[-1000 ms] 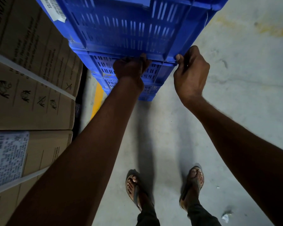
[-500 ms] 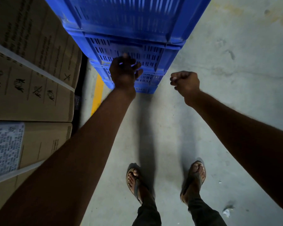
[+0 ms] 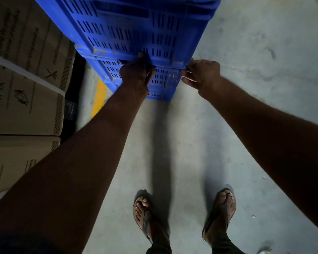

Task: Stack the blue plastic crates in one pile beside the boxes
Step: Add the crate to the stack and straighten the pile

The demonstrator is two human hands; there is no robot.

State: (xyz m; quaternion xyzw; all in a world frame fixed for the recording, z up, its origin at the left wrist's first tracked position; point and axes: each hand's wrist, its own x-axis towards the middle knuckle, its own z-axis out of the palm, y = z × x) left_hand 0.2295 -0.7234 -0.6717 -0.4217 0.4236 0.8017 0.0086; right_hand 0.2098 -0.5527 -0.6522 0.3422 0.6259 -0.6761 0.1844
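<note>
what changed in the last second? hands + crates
Half a second ago the left hand lay on the lower crates and the right hand was a free fist. Now both are back on the top crate, as a second ago: the left grips its bottom rim, the right curls on its near right corner. The crates and the cardboard boxes show no visible shift.

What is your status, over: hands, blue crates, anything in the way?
Left hand grips the top crate at its lower edge. Right hand pinches its near corner. Crate on the blue pile, beside the cardboard boxes. Nothing seen blocking.
</note>
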